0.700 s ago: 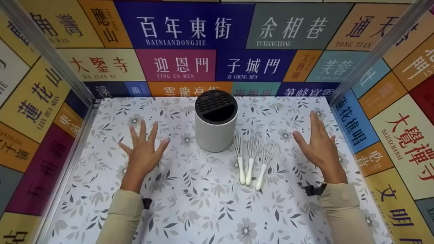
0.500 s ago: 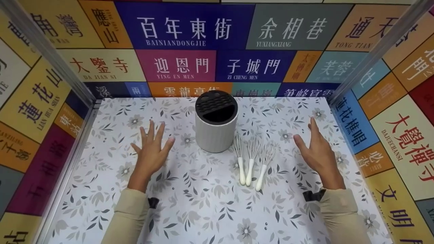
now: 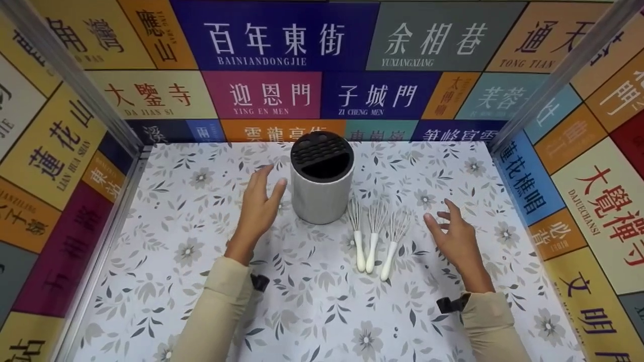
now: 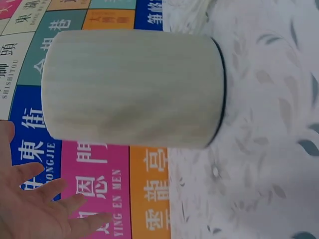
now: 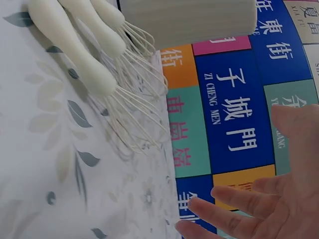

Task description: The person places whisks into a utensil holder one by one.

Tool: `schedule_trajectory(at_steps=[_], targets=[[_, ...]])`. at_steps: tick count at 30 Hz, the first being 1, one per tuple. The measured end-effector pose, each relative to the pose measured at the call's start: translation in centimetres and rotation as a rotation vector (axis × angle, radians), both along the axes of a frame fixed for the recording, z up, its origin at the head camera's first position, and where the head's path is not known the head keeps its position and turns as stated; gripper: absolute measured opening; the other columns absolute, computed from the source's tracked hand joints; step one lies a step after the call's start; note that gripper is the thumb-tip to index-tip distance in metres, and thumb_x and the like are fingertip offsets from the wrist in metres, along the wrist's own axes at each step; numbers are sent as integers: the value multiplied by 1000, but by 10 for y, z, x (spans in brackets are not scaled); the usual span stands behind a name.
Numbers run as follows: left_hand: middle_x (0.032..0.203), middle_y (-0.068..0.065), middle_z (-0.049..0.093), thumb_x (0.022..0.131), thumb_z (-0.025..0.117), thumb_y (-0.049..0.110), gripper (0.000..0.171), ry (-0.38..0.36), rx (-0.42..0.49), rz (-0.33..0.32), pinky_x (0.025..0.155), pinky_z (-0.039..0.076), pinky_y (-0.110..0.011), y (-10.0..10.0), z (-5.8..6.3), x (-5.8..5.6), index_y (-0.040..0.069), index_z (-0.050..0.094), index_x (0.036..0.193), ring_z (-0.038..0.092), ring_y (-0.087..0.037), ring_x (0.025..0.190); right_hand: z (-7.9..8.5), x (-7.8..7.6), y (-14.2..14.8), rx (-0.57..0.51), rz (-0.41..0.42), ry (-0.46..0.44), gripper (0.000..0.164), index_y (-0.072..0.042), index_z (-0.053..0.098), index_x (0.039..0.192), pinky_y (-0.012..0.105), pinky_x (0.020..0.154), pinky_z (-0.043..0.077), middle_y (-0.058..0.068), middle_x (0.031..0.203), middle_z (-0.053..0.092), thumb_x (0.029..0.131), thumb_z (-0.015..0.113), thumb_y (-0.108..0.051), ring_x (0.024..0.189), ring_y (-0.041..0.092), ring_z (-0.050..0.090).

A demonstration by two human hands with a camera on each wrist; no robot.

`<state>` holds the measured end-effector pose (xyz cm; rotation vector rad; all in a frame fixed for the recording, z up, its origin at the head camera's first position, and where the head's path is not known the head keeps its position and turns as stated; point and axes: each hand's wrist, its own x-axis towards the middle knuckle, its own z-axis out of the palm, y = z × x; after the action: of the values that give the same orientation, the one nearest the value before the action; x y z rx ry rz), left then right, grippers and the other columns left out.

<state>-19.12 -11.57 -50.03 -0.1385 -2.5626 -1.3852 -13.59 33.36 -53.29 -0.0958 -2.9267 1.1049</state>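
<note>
A pale grey, round utensil holder (image 3: 322,198) with a black slotted top stands upright at the back middle of the table. My left hand (image 3: 259,206) is just left of it, thumb and fingers spread apart, holding nothing; in the left wrist view the holder's ribbed side (image 4: 134,87) fills the space beyond the fingers. Right of the holder lie three whisks with cream handles and wire heads: a left one (image 3: 357,241), a middle one (image 3: 372,246) and a right one (image 3: 390,251). Nearest the right whisk is my right hand (image 3: 459,241), its fingers loosely bent with nothing in them.
The table (image 3: 302,311) wears a white cover printed with grey flowers and leaves. Colourful panels with sign lettering (image 3: 261,95) wall it in at the back and both sides. Clear corner posts (image 3: 558,70) rise at the back.
My left hand has moved right and forward, close to the holder, with its fingers drawn together. My right hand has come slightly left and nearer me, its fingers bending more. Holder and whisks stay put.
</note>
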Motion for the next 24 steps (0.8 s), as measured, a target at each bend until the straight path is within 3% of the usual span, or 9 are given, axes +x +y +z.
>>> schedule_trajectory(at_steps=[6, 13, 20, 24], targets=[[159, -15, 39, 102, 54, 53, 74, -62, 5, -46, 122, 30, -49, 21, 8, -16, 11, 33, 159, 37, -30, 149, -15, 5, -12, -1, 6, -30, 85, -9, 23, 162, 61, 93, 52, 24, 145, 56, 100, 50, -60, 116, 46, 65], [162, -16, 33, 99, 57, 56, 84, -108, 94, -50, 122, 30, -50, 39, 10, -36, 16, 21, 164, 35, -31, 150, -29, 12, -20, -36, 25, -101, 87, -8, 23, 162, 55, 88, 56, 23, 143, 56, 99, 52, -62, 118, 43, 65], [161, -16, 36, 102, 55, 50, 78, -106, 78, -68, 123, 29, -49, 45, 5, -43, 18, 21, 165, 37, -30, 149, -40, 16, -27, -54, 7, -134, 85, -6, 29, 159, 51, 88, 56, 22, 132, 62, 99, 55, -59, 112, 40, 68], [163, -17, 33, 103, 56, 46, 77, -76, 51, -90, 124, 27, -47, 45, 3, -44, 15, 21, 164, 34, -30, 151, -46, 18, -31, -71, -25, -160, 82, -3, 34, 155, 42, 79, 58, 19, 126, 65, 99, 58, -57, 102, 34, 71]])
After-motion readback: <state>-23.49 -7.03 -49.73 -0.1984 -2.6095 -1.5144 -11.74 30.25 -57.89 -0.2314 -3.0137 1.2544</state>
